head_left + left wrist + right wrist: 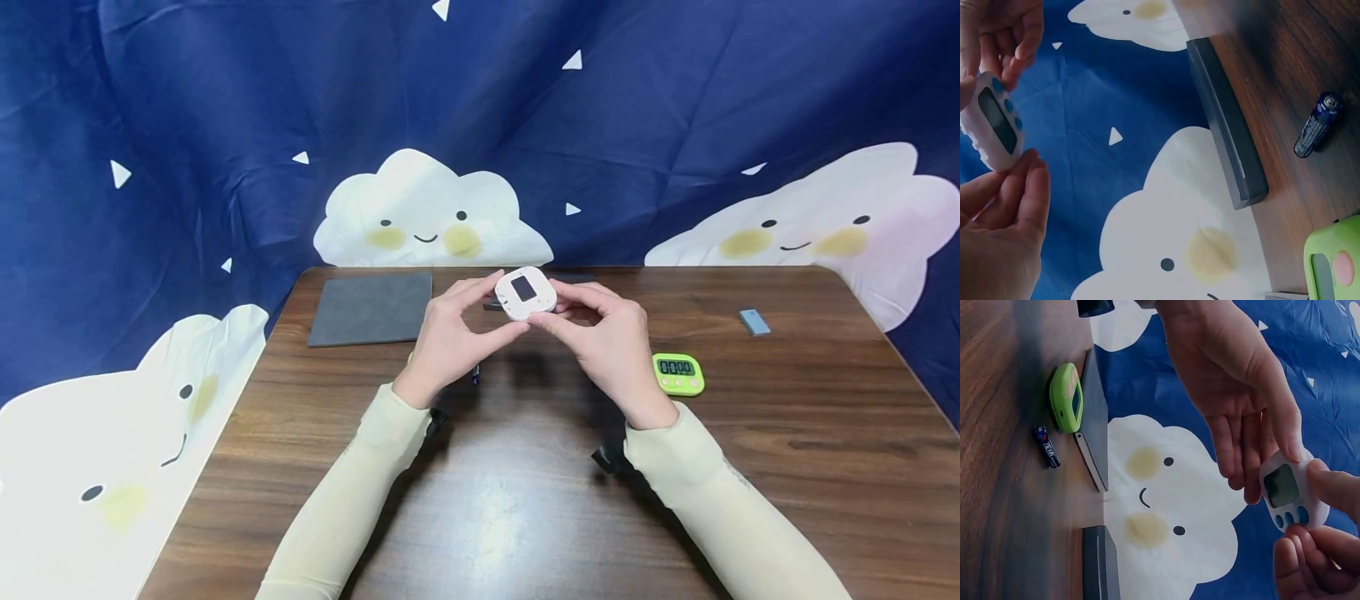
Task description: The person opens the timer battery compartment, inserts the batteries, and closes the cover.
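Note:
A white digital timer (513,310) is raised over the table between both hands, its back with a dark square toward the head view. Its screen and blue buttons face the wrist cameras; the left wrist view shows the timer (999,122) at the left edge. My left hand (453,340) pinches one side between thumb and fingers. From the other side my right hand (611,337) grips it the same way, thumb along the lower edge. In the right wrist view, fingertips of both hands meet the rim of the timer (1297,490).
A blue battery (1316,125) lies on the table below the hands. A lime green timer (678,375) sits beside the right wrist; another green timer (1066,399) is mostly hidden by the left hand. A dark grey flat board (371,310), a black bar-shaped object (1227,125) and a blue block (754,322) lie further back.

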### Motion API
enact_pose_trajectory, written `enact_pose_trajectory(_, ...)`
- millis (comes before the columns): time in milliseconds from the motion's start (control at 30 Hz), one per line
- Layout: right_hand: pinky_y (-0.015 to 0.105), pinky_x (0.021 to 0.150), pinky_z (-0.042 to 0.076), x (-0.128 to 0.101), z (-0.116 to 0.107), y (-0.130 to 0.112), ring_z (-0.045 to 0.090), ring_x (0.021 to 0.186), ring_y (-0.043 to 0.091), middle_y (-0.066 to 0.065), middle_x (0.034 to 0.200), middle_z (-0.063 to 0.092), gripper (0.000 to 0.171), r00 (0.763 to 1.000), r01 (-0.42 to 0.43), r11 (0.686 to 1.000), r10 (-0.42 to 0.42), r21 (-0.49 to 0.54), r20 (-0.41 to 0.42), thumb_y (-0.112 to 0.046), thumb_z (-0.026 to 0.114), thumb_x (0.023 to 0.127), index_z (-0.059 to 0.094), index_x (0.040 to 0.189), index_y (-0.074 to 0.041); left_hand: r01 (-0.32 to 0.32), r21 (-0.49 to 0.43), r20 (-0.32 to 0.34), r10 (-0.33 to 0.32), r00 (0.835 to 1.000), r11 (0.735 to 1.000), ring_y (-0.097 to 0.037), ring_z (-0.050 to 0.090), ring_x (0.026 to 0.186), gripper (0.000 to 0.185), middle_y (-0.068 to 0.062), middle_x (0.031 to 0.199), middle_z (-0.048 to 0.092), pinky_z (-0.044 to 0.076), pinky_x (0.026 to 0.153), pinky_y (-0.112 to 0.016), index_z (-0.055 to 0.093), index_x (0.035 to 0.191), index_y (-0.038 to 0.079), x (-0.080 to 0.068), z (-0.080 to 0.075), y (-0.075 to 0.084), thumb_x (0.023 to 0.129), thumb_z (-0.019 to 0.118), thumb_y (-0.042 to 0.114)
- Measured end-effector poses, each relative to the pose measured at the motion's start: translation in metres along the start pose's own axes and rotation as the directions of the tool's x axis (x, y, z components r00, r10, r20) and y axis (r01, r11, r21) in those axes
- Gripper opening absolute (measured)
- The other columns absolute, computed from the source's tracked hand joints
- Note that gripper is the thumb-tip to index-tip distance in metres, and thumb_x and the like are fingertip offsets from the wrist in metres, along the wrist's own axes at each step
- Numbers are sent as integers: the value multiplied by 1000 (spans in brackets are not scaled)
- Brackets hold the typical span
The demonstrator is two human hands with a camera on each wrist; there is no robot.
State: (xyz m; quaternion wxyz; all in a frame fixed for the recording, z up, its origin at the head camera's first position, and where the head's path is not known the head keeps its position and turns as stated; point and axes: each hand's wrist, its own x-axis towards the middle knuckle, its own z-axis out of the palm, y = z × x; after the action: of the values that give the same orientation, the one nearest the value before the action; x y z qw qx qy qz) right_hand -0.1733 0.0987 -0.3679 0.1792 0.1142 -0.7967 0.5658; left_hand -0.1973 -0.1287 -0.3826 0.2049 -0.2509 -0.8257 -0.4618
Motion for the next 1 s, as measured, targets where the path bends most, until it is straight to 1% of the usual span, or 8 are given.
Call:
enact_pose_trajectory(133, 10, 80, 60, -1, -1, -2, 72, 85, -1, 12, 99, 82, 39, 1000, 2, 1000, -2, 15, -4, -18, 101, 85, 88, 121, -11, 2, 5, 5, -2, 1000, 1000, -23, 76, 120, 70, -8, 133, 82, 63, 100, -46, 74, 147, 7, 0, -1, 1, 84, 101, 26)
enact_pose_trajectory(333, 10, 79, 60, -1, -1, -2, 73, 84, -1, 12, 100, 84, 35, 1000, -3, 1000, 3, -7, 15, -19, 100, 86, 89, 118, -11, 12, 13, 12, -12, 1000, 1000, -23, 75, 117, 70, -7, 134, 82, 61, 97, -38, 74, 147, 8, 0, -2, -1, 84, 100, 27)
enact_pose_trajectory(400, 11, 79, 61, -1, -3, -2, 74, 85, -2, 10, 103, 85, 34, 999, -13, 1000, 14, -24, 36, -22, 99, 87, 89, 119, -13, 13, 10, 18, -13, 1000, 1000, -24, 75, 117, 70, -8, 133, 82, 61, 97, -40, 74, 147, 8, 0, -2, -2, 85, 99, 27)
enact_pose_trajectory(467, 13, 80, 62, 0, -6, -3, 77, 89, -1, 6, 108, 87, 33, 995, -53, 999, 53, 0, 79, -24, 98, 89, 89, 120, -13, 15, -2, 30, -15, 999, 1000, -24, 74, 117, 68, -7, 132, 82, 62, 98, -46, 75, 147, 9, 0, -4, -3, 85, 98, 26)
enact_pose_trajectory(600, 22, 84, 67, 4, -13, -5, 82, 89, 7, -2, 107, 88, 33, 963, -214, 968, 186, 131, 194, -25, 93, 96, 87, 123, -7, 14, -40, 72, -11, 997, 999, -21, 74, 116, 65, -4, 130, 81, 61, 104, -50, 75, 145, 12, 0, -9, -5, 85, 96, 24)
enact_pose_trajectory(700, 29, 86, 69, 7, -17, -6, 83, 86, 13, -9, 98, 87, 34, 931, -322, 928, 273, 190, 242, -23, 89, 99, 85, 124, 0, 2, -48, 122, 4, 993, 999, -16, 73, 117, 65, -2, 130, 81, 59, 106, -41, 75, 145, 15, 0, -11, -8, 84, 97, 24)
enact_pose_trajectory(833, 29, 84, 70, 9, -21, -8, 83, 83, 11, -12, 94, 85, 37, 907, -385, 905, 336, 179, 254, -22, 88, 100, 82, 125, 4, -43, -80, 174, 57, 983, 996, -15, 73, 118, 66, -2, 129, 81, 58, 105, -34, 76, 144, 15, -1, -10, -10, 83, 98, 23)
enact_pose_trajectory(1000, 26, 82, 68, 8, -23, -10, 81, 81, 9, -8, 98, 84, 38, 887, -421, 899, 380, 121, 262, -23, 90, 97, 83, 124, 3, -77, -124, 200, 101, 975, 989, -15, 73, 119, 68, -3, 131, 81, 59, 108, -38, 76, 143, 13, -2, -7, -9, 80, 100, 22)
